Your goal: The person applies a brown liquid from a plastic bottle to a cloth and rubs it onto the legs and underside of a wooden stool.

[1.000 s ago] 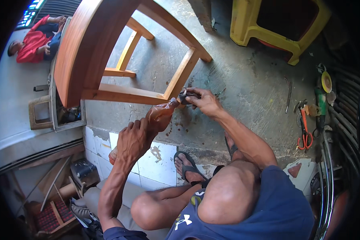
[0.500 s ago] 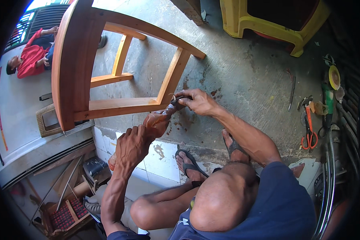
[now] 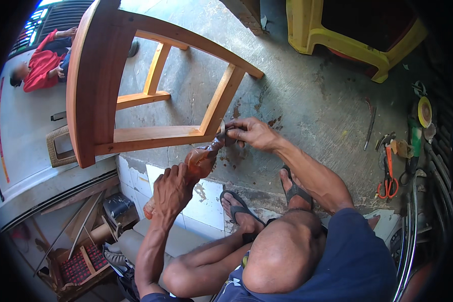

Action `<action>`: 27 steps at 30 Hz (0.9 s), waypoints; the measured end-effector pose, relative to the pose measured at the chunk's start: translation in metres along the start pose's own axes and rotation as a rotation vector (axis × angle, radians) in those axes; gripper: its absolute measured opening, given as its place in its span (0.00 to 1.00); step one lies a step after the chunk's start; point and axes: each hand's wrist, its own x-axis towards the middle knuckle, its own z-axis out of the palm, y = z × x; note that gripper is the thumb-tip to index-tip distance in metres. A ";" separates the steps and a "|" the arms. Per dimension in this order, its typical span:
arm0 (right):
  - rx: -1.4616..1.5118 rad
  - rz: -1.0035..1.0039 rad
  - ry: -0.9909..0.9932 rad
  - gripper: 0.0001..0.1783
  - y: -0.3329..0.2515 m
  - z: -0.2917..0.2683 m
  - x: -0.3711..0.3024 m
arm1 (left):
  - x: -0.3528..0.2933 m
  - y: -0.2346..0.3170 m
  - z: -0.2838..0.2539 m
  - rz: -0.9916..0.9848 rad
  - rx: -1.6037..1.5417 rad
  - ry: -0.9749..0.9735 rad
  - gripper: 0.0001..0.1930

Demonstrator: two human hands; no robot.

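My left hand [image 3: 171,189] is closed around a clear plastic bottle [image 3: 200,162] that contains reddish-brown liquid. The bottle lies at a slant, its base below my wrist and its neck pointing up and right. At that neck, my right hand [image 3: 254,133] has its fingers pinched together by the mouth. Something small and dark shows between those fingers, too covered to name. Just beyond the bottle stands a varnished wooden furniture frame [image 3: 98,75], with a broad panel on the left and several rails and legs. Its nearest corner is close to the bottle's neck.
Upper right stands a yellow plastic stool [image 3: 332,40]. Orange-handled scissors [image 3: 388,171], a green angle grinder [image 3: 416,133] and a thin rod [image 3: 370,126] lie on the concrete floor at right. A person in red [image 3: 48,63] is at upper left. A woven seat frame [image 3: 85,264] lies lower left.
The view has shifted slightly, moving the floor items lower. My right fingers have changed position at the bottle's neck, while my left hand keeps hold of the bottle.
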 end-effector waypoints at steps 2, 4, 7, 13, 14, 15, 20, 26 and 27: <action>0.118 -0.044 -0.062 0.17 -0.006 -0.003 0.004 | -0.003 -0.002 0.025 -0.048 -0.108 0.061 0.23; 0.046 -0.182 0.339 0.15 -0.019 -0.013 0.015 | -0.008 -0.001 0.047 -0.105 -0.206 0.157 0.27; -0.332 -0.394 0.707 0.15 -0.009 -0.051 0.057 | -0.027 0.006 0.077 -0.238 -0.518 0.319 0.29; -0.455 -0.502 0.930 0.12 0.005 -0.031 0.068 | -0.054 0.016 0.089 -0.517 -1.038 0.418 0.31; -0.454 -0.502 0.927 0.12 0.013 -0.014 0.067 | -0.053 0.015 0.088 -0.521 -1.037 0.419 0.31; -0.551 -0.616 0.925 0.12 0.020 0.003 0.065 | -0.052 0.014 0.085 -0.525 -1.029 0.452 0.32; -0.702 -0.704 0.742 0.13 0.060 0.076 0.041 | -0.047 0.010 0.084 -0.548 -1.105 0.568 0.41; -0.702 -0.791 0.760 0.11 0.042 0.027 0.055 | -0.055 -0.002 0.093 -0.536 -1.165 0.586 0.45; -0.645 -0.773 0.888 0.11 0.026 0.005 0.060 | -0.056 0.000 0.091 -0.524 -1.189 0.548 0.44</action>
